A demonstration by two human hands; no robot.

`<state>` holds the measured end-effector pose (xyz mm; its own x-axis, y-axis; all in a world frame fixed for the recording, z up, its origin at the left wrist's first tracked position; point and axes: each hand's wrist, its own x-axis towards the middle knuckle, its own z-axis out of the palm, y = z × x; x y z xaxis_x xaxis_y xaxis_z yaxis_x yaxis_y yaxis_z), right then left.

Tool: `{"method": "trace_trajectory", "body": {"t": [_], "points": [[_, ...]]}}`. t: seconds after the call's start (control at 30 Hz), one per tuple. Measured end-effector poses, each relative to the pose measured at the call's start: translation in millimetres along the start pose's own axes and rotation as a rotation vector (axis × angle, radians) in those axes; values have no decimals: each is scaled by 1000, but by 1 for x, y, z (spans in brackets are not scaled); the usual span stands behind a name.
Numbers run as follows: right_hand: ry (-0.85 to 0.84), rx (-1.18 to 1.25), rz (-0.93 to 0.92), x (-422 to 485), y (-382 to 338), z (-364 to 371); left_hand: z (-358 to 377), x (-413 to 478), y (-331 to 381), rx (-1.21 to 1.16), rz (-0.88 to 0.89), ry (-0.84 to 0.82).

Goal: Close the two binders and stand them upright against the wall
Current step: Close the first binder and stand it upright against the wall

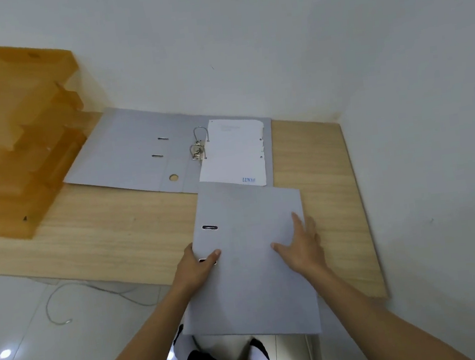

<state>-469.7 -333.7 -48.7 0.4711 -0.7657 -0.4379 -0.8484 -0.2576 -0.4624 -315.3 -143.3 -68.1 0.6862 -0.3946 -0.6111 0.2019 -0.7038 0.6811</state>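
A grey binder (251, 284) lies closed on the wooden desk (103, 233), its near end hanging over the front edge. My left hand (194, 263) grips its left, spine side with the thumb on top of the cover. My right hand (301, 246) rests flat on the cover, fingers spread. Behind it a second grey binder (135, 150) lies open and flat near the wall (244, 45), metal rings up, with a white sheet (231, 151) on its right half.
An amber plastic stacked letter tray (9, 137) fills the desk's left back corner. A side wall (431, 128) bounds the desk on the right. Below the front edge are a tiled floor, a loose cable (55, 307) and my feet.
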Motion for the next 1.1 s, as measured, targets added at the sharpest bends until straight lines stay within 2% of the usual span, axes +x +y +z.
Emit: {"method": "trace_trajectory", "body": {"t": [0.1, 0.2, 0.3, 0.43, 0.6, 0.67, 0.73, 0.83, 0.9, 1.0, 1.1], "points": [[-141, -4, -118, 1, 1, 17, 6, -1, 1, 44, 20, 23], [-332, 18, -151, 1, 0, 30, 11, 22, -21, 64, -1, 45], [-348, 39, -145, 1, 4, 37, 5, 13, -8, 58, -15, 35], [-328, 132, -106, 6, 4, 40, 4, 11, 7, -158, -107, -10], [-402, 228, -23, 5, -4, 42, -4, 21, 26, -479, -304, -77], [-373, 267, 49, 7, -9, 40, -8, 24, 33, -577, -376, -123], [-308, 311, 125, 9, -19, 34, -12, 27, 40, -625, -384, -237], [-212, 439, 203, 10, -37, 19, -7, 19, 64, -648, -288, -516], [-149, 530, 205, 9, -43, 13, 4, 5, 84, -663, -213, -633], [-68, 632, 181, 0, -50, 6, 13, -10, 106, -676, -177, -751], [-41, 795, 177, -3, -48, -2, 12, -16, 125, -594, -96, -801]]}}
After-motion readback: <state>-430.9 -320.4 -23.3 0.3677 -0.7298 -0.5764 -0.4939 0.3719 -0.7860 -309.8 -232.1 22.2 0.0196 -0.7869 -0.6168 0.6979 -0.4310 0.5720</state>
